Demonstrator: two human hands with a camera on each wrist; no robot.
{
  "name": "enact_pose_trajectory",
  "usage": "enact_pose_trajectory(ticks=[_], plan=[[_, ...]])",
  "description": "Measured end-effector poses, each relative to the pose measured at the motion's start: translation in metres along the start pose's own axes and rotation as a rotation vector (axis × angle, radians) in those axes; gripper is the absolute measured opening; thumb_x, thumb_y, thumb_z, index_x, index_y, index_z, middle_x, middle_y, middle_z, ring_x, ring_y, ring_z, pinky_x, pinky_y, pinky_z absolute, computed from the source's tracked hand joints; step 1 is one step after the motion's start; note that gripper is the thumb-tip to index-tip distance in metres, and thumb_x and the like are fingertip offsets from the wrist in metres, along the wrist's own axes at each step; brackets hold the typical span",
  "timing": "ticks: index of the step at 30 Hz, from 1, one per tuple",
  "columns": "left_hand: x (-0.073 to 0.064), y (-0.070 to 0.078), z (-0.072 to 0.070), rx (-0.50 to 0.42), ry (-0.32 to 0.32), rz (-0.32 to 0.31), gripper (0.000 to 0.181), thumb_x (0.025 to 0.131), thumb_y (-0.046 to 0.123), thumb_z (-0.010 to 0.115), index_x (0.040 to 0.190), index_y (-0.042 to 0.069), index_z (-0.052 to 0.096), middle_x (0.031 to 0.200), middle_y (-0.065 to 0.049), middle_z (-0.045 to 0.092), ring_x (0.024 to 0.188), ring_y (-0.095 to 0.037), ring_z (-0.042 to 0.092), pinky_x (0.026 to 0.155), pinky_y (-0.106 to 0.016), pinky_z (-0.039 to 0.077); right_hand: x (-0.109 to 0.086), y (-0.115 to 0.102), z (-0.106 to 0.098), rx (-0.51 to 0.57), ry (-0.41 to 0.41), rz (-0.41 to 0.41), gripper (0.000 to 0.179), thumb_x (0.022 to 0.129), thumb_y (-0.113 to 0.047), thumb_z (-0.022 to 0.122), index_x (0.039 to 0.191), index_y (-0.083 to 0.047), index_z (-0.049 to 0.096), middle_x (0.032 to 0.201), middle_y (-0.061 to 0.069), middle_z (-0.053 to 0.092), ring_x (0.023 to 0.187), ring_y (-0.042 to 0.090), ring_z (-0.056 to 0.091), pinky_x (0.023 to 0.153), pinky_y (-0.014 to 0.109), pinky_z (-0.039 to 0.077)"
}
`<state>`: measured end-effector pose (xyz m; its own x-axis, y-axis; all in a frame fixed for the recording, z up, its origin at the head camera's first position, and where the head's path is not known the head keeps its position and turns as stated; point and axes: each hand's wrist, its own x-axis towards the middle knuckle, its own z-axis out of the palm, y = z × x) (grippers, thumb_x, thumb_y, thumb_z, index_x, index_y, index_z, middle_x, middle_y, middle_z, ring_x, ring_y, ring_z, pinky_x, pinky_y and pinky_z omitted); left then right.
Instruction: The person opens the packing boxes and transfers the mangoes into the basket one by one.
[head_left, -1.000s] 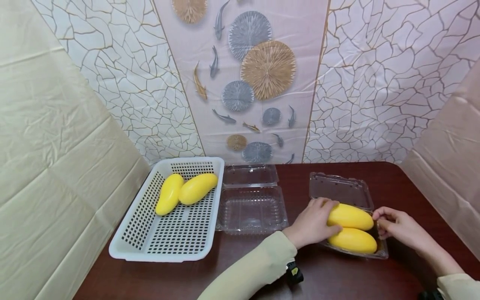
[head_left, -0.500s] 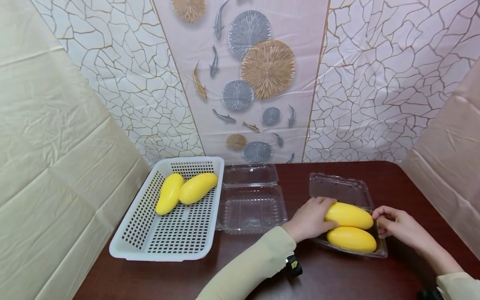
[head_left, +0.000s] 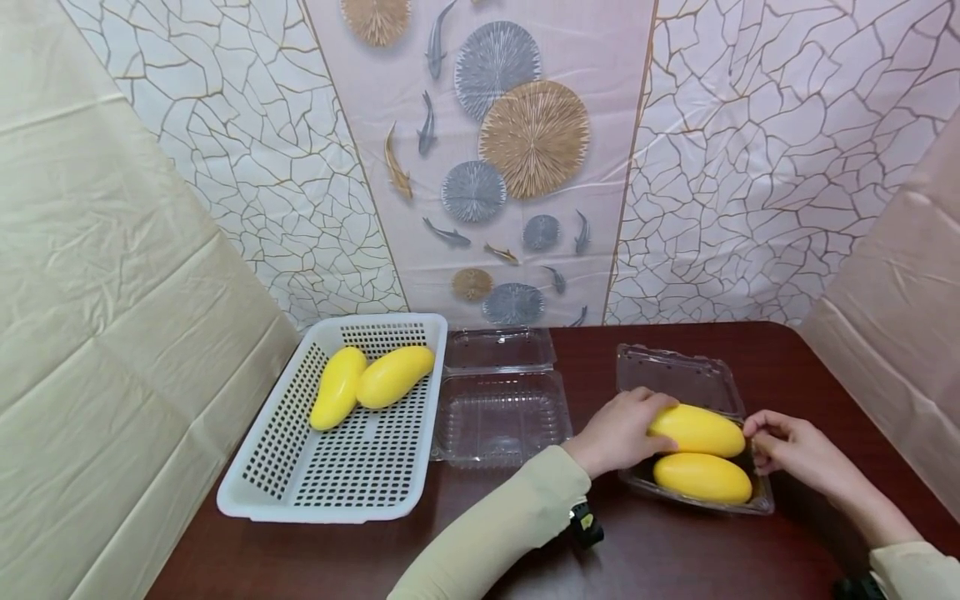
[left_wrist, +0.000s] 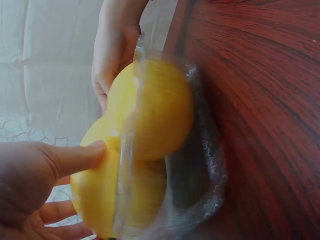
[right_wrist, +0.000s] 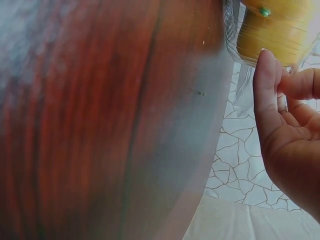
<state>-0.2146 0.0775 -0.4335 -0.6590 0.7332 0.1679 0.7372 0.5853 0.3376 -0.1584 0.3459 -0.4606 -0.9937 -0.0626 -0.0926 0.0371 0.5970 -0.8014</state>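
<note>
Two yellow mangoes lie side by side in a clear plastic clamshell box (head_left: 763,498) at the right of the table, its lid (head_left: 678,377) folded back behind. My left hand (head_left: 615,433) grips the left end of the farther mango (head_left: 701,429), thumb on the near side; the left wrist view shows the thumb pressing its yellow skin. Nearer to me sits the other mango (head_left: 702,477), untouched. At the box's right end, my right hand (head_left: 798,454) pinches the rim between thumb and fingers, and the right wrist view shows this hand (right_wrist: 290,135) against the clear wall.
A white perforated basket (head_left: 330,512) stands on the left with two more mangoes, one upright-lying (head_left: 337,392) and one slanted (head_left: 396,377). Beside it is a second clear clamshell box (head_left: 502,421), lid open toward the back. Patterned cloth walls (head_left: 540,242) enclose the dark table.
My left hand has shifted slightly left and back, and the farther mango has moved a little left with it. My right hand stays at the box rim.
</note>
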Motion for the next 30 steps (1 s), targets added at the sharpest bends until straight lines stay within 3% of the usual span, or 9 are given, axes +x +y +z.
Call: enact_pose_trajectory(ticks=[7, 12, 20, 26, 30], plan=[[0.004, 0.007, -0.02, -0.044, 0.005, -0.001, 0.052, 0.097, 0.047, 0.063, 0.143, 0.023, 0.056, 0.137, 0.009, 0.058, 0.121, -0.008, 0.05, 0.097, -0.017, 0.036, 0.001, -0.002, -0.001, -0.022, 0.005, 0.019, 0.018, 0.102, -0.002, 0.042, 0.108, 0.01, 0.054, 0.078, 0.009, 0.055, 0.067, 0.017, 0.056, 0.061, 0.033, 0.056], [0.008, 0.01, -0.035, -0.012, 0.008, 0.011, 0.051, 0.097, 0.048, 0.063, 0.141, 0.023, 0.058, 0.134, 0.009, 0.058, 0.117, -0.008, 0.05, 0.096, -0.017, 0.036, 0.002, -0.002, 0.0, -0.026, 0.008, 0.021, 0.018, 0.101, -0.001, 0.042, 0.108, 0.011, 0.053, 0.077, 0.009, 0.054, 0.067, 0.017, 0.056, 0.06, 0.033, 0.056], [0.011, 0.012, -0.05, 0.017, 0.016, 0.012, 0.051, 0.097, 0.048, 0.064, 0.141, 0.023, 0.059, 0.137, 0.01, 0.058, 0.124, -0.008, 0.049, 0.105, -0.019, 0.034, 0.002, -0.003, 0.0, -0.026, 0.008, 0.023, 0.019, 0.102, -0.002, 0.042, 0.109, 0.011, 0.054, 0.078, 0.009, 0.054, 0.067, 0.018, 0.056, 0.061, 0.033, 0.057], [0.019, 0.012, -0.057, 0.043, 0.005, 0.024, 0.051, 0.096, 0.048, 0.064, 0.14, 0.023, 0.059, 0.134, 0.011, 0.06, 0.119, -0.006, 0.05, 0.099, -0.017, 0.035, 0.001, -0.003, 0.0, -0.005, 0.008, 0.011, 0.018, 0.101, 0.0, 0.042, 0.107, 0.012, 0.054, 0.078, 0.01, 0.054, 0.067, 0.018, 0.057, 0.061, 0.033, 0.057], [0.027, 0.013, -0.074, 0.097, -0.012, 0.047, 0.051, 0.096, 0.048, 0.064, 0.139, 0.022, 0.06, 0.13, 0.012, 0.062, 0.113, -0.003, 0.052, 0.097, -0.017, 0.035, 0.001, -0.001, 0.0, 0.0, 0.005, 0.009, 0.018, 0.102, -0.001, 0.042, 0.107, 0.012, 0.054, 0.078, 0.01, 0.054, 0.067, 0.017, 0.056, 0.061, 0.033, 0.057]])
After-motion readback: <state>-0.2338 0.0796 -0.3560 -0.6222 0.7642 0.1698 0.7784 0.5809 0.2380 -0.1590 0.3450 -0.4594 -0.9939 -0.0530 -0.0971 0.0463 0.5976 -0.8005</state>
